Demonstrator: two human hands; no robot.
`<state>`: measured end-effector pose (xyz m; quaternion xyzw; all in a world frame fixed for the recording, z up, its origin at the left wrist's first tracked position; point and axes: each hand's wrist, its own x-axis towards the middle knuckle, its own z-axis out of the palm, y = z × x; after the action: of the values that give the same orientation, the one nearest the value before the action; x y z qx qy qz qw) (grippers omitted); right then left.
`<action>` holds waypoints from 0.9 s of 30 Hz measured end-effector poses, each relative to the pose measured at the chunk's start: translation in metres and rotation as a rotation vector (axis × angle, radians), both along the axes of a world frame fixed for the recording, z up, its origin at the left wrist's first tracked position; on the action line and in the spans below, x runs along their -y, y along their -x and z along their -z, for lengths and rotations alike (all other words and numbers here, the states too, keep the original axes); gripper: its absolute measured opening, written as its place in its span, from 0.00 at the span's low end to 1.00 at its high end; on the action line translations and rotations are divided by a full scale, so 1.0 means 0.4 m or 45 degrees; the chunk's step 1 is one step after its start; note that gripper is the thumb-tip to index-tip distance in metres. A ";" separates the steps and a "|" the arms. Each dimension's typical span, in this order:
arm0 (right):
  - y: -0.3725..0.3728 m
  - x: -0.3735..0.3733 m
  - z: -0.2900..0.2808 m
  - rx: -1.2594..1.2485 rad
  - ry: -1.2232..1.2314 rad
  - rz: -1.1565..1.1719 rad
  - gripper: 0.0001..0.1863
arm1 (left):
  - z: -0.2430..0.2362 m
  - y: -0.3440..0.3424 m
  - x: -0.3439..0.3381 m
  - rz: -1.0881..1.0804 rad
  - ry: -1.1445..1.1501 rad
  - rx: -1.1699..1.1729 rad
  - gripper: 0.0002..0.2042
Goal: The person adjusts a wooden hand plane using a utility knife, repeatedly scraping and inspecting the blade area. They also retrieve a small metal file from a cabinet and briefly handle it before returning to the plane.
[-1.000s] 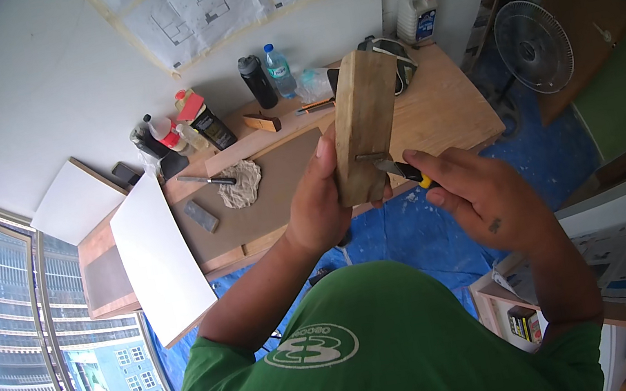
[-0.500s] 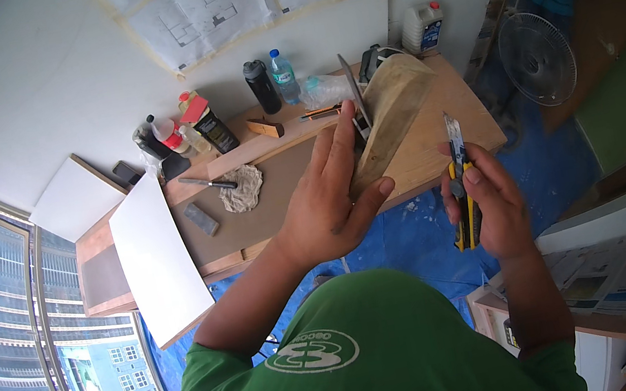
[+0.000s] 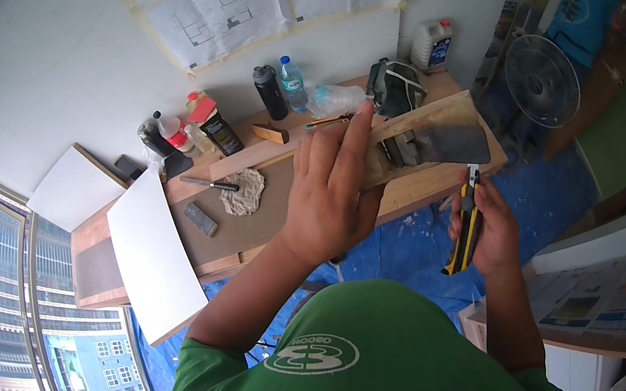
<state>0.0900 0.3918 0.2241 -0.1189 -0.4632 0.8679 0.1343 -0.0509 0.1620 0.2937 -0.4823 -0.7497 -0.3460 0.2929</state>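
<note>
My left hand (image 3: 333,192) is wrapped round a wooden hand plane (image 3: 452,111), raised above the workbench. The plane's dark flat iron (image 3: 454,145) sticks out toward the right, over the wooden body. Closed in my right hand (image 3: 498,227) is a yellow and black utility knife (image 3: 464,230), pointing upward. Its metal tip is at the lower right corner of the iron; whether they touch I cannot tell. Left of my left hand, a grey sharpening stone (image 3: 200,219) and a crumpled cloth (image 3: 245,193) lie on the bench, a dark-handled tool (image 3: 213,183) partly on the cloth.
Bottles and cans line the back of the workbench (image 3: 242,239), with a black flask (image 3: 270,93), a water bottle (image 3: 293,84) and a dark bag (image 3: 396,90). A white panel (image 3: 155,255) overhangs its left end. At right stand a fan (image 3: 542,81) and another person (image 3: 584,9).
The hand plane has swung from steeply tilted to nearly level, its iron now facing me. My right hand has tilted the knife, its tip now at the iron. The other person has shifted.
</note>
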 end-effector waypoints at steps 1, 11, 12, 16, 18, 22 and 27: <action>0.000 0.000 0.002 0.013 0.007 0.006 0.25 | 0.000 0.001 -0.001 -0.002 0.011 0.008 0.45; 0.005 0.014 0.016 0.101 -0.032 0.003 0.23 | -0.018 -0.036 -0.008 -0.019 0.050 0.132 0.45; 0.006 0.015 0.018 0.106 -0.032 -0.002 0.23 | -0.020 -0.041 -0.007 -0.010 0.038 0.126 0.45; 0.004 0.018 0.027 0.123 -0.078 0.016 0.22 | -0.033 -0.059 -0.013 0.039 -0.050 0.186 0.48; 0.005 0.022 0.030 0.122 -0.063 -0.001 0.21 | -0.041 -0.073 -0.010 0.041 -0.049 0.225 0.48; 0.007 0.036 0.029 0.166 -0.016 0.109 0.20 | -0.034 -0.074 -0.002 0.345 -0.120 0.950 0.40; 0.014 0.036 0.012 0.147 -0.103 0.079 0.21 | 0.044 -0.009 0.000 1.142 -0.655 2.331 0.32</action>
<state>0.0843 0.3776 0.2192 -0.1775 -0.5009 0.8357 0.1388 -0.0474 0.1619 0.2759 -0.1934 -0.3414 -0.8039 -0.4469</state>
